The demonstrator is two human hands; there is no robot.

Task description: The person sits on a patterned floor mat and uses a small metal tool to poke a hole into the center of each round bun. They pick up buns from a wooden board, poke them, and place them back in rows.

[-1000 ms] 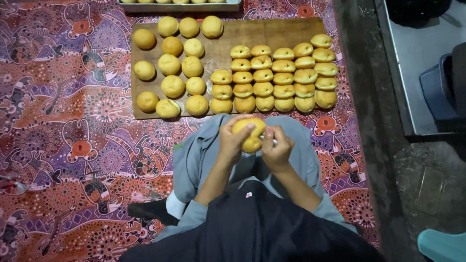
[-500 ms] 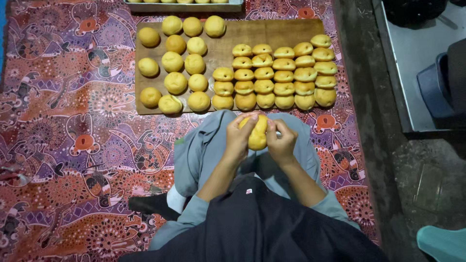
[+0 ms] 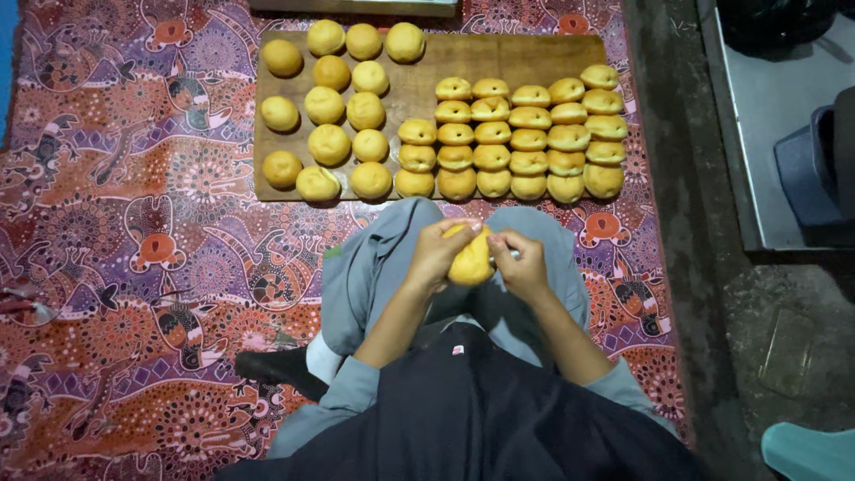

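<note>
A yellow dough ball (image 3: 470, 263) sits between both my hands, held over my lap. My left hand (image 3: 438, 254) cups it from the left and my right hand (image 3: 522, 265) pinches it from the right. Just beyond my knees lies a wooden board (image 3: 517, 58). On its left half stand several round dough balls (image 3: 329, 142), spaced loosely. The right half holds several flatter, shaped pieces (image 3: 529, 138) packed in tight rows.
A patterned red and purple mat (image 3: 134, 249) covers the floor under the board and my legs. A dark concrete strip (image 3: 677, 178) runs along the right, with a grey tray-like surface (image 3: 757, 116) and a blue container (image 3: 806, 165) beyond it.
The view has shifted slightly, so the board sits a little lower in frame. My hands have turned the dough ball and brought it lower, closer to my body.
</note>
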